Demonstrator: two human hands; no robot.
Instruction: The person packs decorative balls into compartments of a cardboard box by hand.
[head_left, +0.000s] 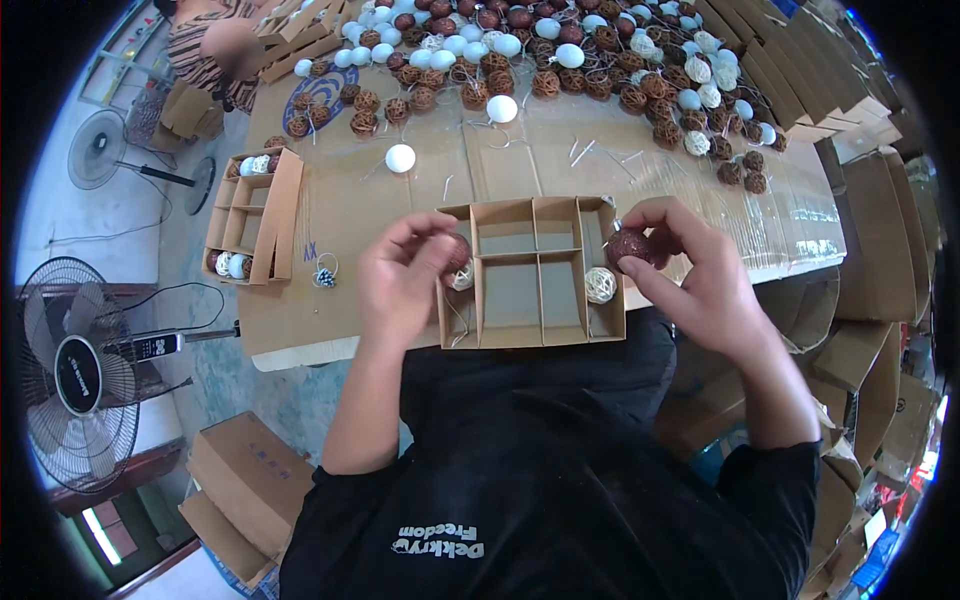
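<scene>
A shallow cardboard box with dividers (512, 262) lies at the near table edge, in front of my body. My left hand (402, 270) is closed on a dark red glitter ball (457, 252) at the box's left side. At its right side my right hand (690, 270) grips another dark red glitter ball (628, 245) between thumb and fingers. Below the right-hand ball, a cream woven ball (600, 286) sits in the right compartment. A second cream woven ball (463, 277) lies in the left one, partly hidden by my left hand. The middle compartments hold nothing.
Many white, brown woven and dark red balls (500, 70) cover the table's far side. Two white balls (400, 158) lie nearer. Another partly filled divided box (262, 225) stands at left, near a small pinecone ornament (324, 277). Cardboard boxes (880, 240) crowd the right; a fan (80, 375) stands left.
</scene>
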